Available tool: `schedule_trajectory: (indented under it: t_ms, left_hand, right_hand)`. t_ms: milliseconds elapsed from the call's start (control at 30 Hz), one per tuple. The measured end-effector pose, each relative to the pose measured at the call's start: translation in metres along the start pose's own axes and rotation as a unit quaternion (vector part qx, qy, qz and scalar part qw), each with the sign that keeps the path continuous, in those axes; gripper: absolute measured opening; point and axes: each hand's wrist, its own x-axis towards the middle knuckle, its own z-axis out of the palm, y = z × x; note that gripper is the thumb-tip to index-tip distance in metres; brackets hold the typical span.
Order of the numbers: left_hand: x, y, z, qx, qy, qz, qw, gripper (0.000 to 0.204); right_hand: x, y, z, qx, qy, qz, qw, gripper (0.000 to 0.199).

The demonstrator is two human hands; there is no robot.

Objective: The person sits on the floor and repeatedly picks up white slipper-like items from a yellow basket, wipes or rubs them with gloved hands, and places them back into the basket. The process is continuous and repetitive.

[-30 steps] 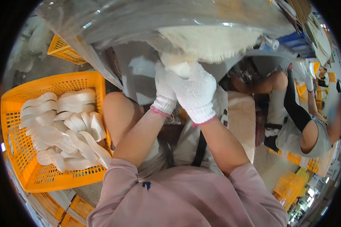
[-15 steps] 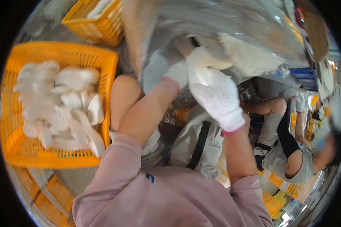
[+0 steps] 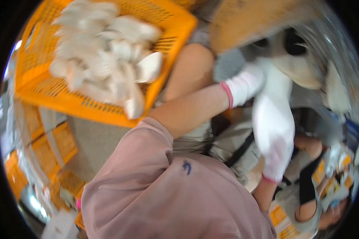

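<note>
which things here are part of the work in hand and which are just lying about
Seemingly in use:
left hand and right hand, both gloved
cream piece beside them, contact too blurred to tell

Seemingly just lying about:
white soles in the orange basket
orange crates, lower left

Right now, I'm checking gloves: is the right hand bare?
No, the right hand wears a white glove with pink edging.

No writing is legible (the shirt bears a blue mark).
</note>
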Motion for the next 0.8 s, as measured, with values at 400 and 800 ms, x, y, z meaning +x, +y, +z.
schedule_trajectory:
  t_ms: [400, 800]
  left_hand:
    - [-0.163, -0.03, -0.146, 0.43, 0.36, 0.001, 0.828, 0.032]
    - [-0.104, 0.032, 0.067, 0.052, 0.143, 0.207, 0.966, 0.036]
  right_hand:
    - [-0.054, 0.039, -0.017, -0.229, 0.003, 0.005, 0.973, 0.058]
    - [-0.058, -0.081, 0.001, 0.047, 0.12, 0.027, 0.991, 0.038]
